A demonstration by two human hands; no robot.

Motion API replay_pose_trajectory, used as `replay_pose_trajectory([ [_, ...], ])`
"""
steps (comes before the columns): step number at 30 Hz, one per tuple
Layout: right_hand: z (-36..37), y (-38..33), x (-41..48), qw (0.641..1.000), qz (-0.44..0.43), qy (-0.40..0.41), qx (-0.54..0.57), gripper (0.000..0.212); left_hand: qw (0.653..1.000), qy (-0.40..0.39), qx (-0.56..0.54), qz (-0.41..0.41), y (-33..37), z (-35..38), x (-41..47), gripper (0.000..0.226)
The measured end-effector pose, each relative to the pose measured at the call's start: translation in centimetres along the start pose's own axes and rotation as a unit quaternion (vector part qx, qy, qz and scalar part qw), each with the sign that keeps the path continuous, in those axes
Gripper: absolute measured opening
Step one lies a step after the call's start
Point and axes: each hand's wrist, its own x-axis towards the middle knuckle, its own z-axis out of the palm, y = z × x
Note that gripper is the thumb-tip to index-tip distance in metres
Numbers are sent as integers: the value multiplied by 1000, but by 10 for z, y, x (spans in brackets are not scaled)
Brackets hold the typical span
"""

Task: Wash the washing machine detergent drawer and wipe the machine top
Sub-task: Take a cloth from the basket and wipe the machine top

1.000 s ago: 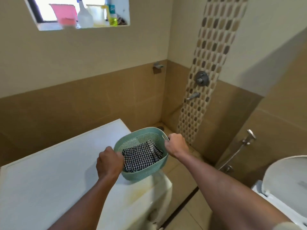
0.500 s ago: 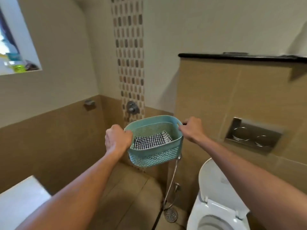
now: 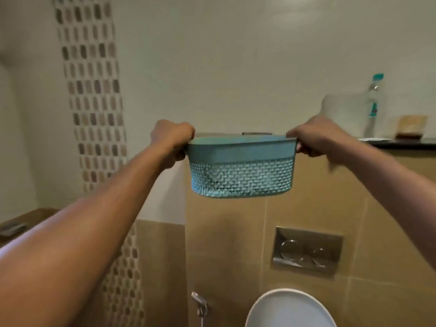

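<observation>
Between left grip (image 3: 173,141) and right grip (image 3: 316,138): teal oval plastic basket (image 3: 241,171), with a matt smooth upper band and a perforated weave-textured wall. Below the grips: rectangular brushed-metal flush plate (image 3: 308,252), glossy white toilet lid (image 3: 290,310), smooth tan wall tiles (image 3: 236,256).

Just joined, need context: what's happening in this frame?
A person holds a teal perforated basket in the air by its two ends, left hand and right hand each gripping one. It hangs before the tiled wall above the toilet, its rim about level with the black ledge where a bottle stands.
</observation>
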Motion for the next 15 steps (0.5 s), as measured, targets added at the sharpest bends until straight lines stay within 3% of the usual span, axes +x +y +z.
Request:
replay_pose_trajectory([
  [5,-37,-44,65,998,-26,60,17,16,994,-92,-50,37,59,27,75,18],
  [15,-14,-55,188,995,9,103,3,13,985,-143,-87,41,83,92,216,25],
])
